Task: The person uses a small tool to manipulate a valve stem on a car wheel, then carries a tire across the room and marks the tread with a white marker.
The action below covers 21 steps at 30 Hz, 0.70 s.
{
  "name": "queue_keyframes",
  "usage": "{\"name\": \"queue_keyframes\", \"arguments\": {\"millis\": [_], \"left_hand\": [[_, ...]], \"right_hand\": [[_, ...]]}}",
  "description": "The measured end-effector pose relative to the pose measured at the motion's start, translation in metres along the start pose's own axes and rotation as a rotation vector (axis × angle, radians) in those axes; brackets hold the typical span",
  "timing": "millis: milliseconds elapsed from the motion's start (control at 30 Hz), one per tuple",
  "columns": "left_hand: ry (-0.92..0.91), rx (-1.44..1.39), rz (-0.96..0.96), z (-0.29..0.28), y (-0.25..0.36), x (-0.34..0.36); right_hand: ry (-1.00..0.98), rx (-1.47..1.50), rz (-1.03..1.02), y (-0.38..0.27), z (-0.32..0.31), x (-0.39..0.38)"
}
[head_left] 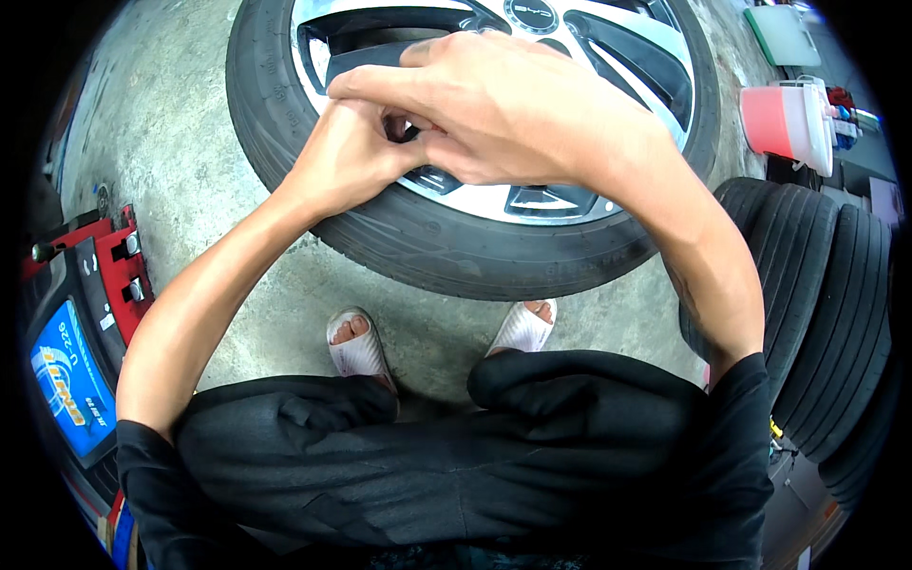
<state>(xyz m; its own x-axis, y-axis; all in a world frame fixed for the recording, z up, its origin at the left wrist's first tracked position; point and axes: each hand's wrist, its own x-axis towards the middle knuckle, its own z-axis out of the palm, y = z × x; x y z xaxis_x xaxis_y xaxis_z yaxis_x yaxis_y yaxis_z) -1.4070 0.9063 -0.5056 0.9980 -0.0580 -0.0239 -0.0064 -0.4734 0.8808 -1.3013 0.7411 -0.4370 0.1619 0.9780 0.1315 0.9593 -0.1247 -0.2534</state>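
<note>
A car wheel [437, 252], a black tyre on a silver and black alloy rim [475, 201], lies flat on the floor before me. Over the near left part of the rim my two hands meet. My left hand [353, 152] is bent inward, its thumb toward the right hand, its fingers mostly hidden. My right hand [503, 109] lies across it, its fingers curled over the left hand's knuckles. Both look closed. A small dark gap shows between thumbs and fingers; whatever they grip there, if anything, is hidden.
Black tyres [793, 275] stand on the right. Beyond them is a clear tub [784, 122] with pink contents. At the left is a red and black machine [95, 294] with a blue panel. My feet in white sandals [359, 351] rest on the concrete floor [171, 142].
</note>
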Motion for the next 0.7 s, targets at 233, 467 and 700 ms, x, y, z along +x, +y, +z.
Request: {"name": "queue_keyframes", "arguments": {"millis": [233,467,700], "left_hand": [[-0.016,0.065,0.075,0.001,0.000,0.000],[-0.098,0.019,-0.057,-0.007,0.009,0.000],[0.001,0.183,0.214,0.003,-0.001,-0.003]], "right_hand": [[-0.117,-0.056,0.066,0.000,-0.008,0.000],[-0.042,0.007,-0.030,0.006,-0.018,-0.007],[-0.032,-0.065,-0.017,0.008,-0.007,-0.008]]}}
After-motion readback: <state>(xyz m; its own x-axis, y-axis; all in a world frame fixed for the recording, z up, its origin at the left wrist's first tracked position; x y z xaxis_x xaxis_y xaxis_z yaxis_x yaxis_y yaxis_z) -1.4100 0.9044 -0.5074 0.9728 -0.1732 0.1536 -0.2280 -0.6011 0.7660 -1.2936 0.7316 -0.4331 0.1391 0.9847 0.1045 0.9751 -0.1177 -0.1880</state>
